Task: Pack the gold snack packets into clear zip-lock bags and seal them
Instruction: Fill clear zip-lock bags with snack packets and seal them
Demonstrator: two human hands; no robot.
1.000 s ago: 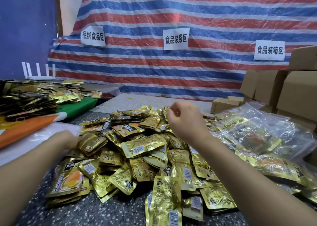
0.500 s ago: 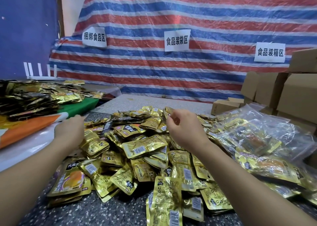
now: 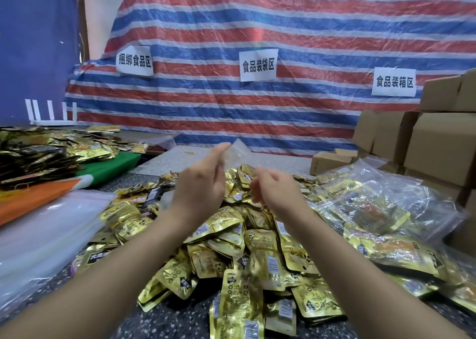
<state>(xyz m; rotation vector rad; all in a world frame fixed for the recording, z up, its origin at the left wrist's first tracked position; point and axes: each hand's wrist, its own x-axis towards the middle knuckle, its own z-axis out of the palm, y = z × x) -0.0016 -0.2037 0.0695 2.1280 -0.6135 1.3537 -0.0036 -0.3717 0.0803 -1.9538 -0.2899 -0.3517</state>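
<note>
A clear zip-lock bag (image 3: 235,153) is held up by the fingertips of the left hand (image 3: 199,184), just above the pile of gold snack packets (image 3: 231,235), while the right hand (image 3: 277,189) is kept beside it, fingers loosely curled and holding nothing.

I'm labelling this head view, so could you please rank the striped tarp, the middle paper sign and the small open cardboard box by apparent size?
1. striped tarp
2. small open cardboard box
3. middle paper sign
The last two look alike; the box sits nearer, so their order is unsure.

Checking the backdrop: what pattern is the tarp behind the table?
Red, blue and white horizontal stripes on the tarp, clearest in the head view.
</note>
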